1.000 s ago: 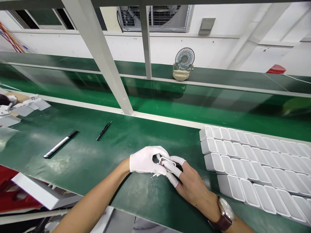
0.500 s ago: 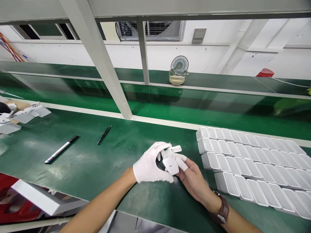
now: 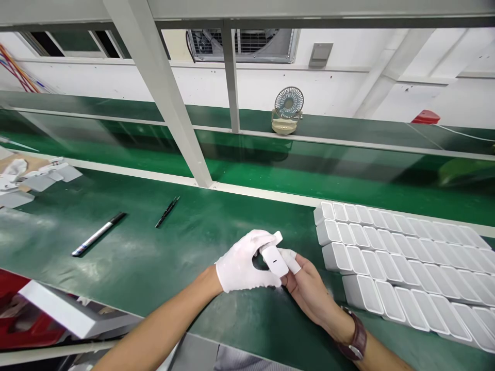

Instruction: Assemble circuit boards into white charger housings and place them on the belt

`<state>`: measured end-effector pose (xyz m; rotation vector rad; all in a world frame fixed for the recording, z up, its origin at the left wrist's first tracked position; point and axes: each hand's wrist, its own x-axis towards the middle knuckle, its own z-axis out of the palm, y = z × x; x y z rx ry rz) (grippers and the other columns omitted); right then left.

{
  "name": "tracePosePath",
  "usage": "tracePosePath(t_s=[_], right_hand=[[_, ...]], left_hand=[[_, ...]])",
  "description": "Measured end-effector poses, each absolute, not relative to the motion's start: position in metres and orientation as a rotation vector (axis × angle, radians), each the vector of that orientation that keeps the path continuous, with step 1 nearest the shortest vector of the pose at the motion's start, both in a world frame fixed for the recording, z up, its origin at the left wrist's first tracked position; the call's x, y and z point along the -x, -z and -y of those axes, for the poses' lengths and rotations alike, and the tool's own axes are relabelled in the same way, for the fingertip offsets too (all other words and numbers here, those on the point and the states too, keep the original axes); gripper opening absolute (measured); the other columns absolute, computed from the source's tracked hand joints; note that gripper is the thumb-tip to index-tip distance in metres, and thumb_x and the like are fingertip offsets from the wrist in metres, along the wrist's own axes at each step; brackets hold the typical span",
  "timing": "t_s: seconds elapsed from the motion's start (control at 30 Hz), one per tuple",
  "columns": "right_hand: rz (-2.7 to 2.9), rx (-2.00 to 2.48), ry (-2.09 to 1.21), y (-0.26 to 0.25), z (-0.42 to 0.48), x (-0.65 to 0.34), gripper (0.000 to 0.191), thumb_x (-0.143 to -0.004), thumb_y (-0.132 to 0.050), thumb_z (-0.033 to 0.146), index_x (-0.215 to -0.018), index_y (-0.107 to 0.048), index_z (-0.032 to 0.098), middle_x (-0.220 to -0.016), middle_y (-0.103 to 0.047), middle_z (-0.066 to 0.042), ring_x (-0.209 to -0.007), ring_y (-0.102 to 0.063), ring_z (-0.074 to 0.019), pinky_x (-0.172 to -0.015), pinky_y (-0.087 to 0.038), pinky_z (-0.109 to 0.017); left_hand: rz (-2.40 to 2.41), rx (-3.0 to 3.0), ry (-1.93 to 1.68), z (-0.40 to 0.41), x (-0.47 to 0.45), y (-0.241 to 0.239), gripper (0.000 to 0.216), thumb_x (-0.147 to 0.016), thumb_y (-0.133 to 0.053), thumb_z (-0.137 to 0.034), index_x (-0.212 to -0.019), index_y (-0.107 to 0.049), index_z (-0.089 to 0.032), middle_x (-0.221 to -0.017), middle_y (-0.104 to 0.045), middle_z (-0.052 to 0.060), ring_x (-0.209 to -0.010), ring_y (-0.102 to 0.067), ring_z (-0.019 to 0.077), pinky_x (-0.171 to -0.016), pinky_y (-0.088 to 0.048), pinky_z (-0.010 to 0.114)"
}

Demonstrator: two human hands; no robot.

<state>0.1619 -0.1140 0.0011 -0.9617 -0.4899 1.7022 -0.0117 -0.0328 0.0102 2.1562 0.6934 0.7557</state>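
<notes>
While the gloved left hand point(image 3: 247, 263) curls its fingers around a white piece point(image 3: 277, 266) in the head view, the right hand point(image 3: 307, 286) pinches its side. Both hold it over the green bench point(image 3: 216, 221), left of white cases point(image 3: 390, 257).

My left hand point(image 3: 247, 263) wears matt cloth — the white piece point(image 3: 275, 260) I hold looks like smooth plastic, as do the boxes point(image 3: 400, 270). My green worktop point(image 3: 193, 242) is smooth, softly glossy — my watch strap point(image 3: 358, 330) looks like leather.

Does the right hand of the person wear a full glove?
No, the right hand wears white finger covers but is bare behind them.
</notes>
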Motion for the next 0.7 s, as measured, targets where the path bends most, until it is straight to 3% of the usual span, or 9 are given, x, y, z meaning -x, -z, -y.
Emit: tracePosePath(t_s=[0.3, 0.53, 0.63, 0.7], right_hand=[[0.55, 0.961, -1.691, 0.002, 0.117, -0.162, 0.03, -0.092, -0.065, 0.045, -0.106, -0.07, 0.019, -0.097, -0.07, -0.006, -0.079, -0.063, -0.0166, -0.071, -0.055, -0.033], [0.813, 1.134, -1.236, 0.002, 0.113, -0.174, 0.03, -0.082, -0.077, 0.034, -0.108, -0.066, 0.023, -0.107, -0.068, -0.006, -0.096, -0.064, -0.0206, -0.089, -0.055, -0.038], [0.879, 1.135, -1.004, -0.003, 0.111, -0.178, 0.025, -0.081, -0.077, 0.029, -0.102, -0.066, 0.023, -0.118, -0.062, -0.008, -0.109, -0.061, -0.0233, -0.094, -0.054, -0.04], [0.893, 1.122, -0.941, -0.006, 0.112, -0.18, 0.024, -0.081, -0.077, 0.027, -0.102, -0.065, 0.024, -0.122, -0.06, -0.008, -0.113, -0.06, -0.0237, -0.097, -0.054, -0.042]], left_hand=[[-0.722, -2.159, -0.706, 0.034, 0.013, -0.012, 0.082, -0.062, -0.087, -0.028, -0.136, -0.052, -0.026, -0.13, -0.059, 0.011, -0.118, -0.06, 0.0296, -0.1, -0.053, 0.048], [-0.802, -2.115, -1.005, 0.018, 0.018, -0.024, 0.021, -0.092, -0.06, -0.026, -0.11, -0.07, -0.021, -0.122, -0.067, 0.01, -0.115, -0.062, 0.0237, -0.103, -0.051, 0.044], [-1.001, -1.822, -1.071, 0.014, 0.029, -0.039, 0.027, -0.098, -0.053, -0.037, -0.097, -0.072, -0.017, -0.104, -0.072, 0.01, -0.093, -0.07, 0.0209, -0.09, -0.059, 0.04], [-0.872, -1.627, -0.798, 0.02, 0.04, -0.052, 0.037, -0.097, -0.053, -0.046, -0.094, -0.072, -0.014, -0.092, -0.073, 0.011, -0.073, -0.072, 0.0193, -0.074, -0.062, 0.037]])
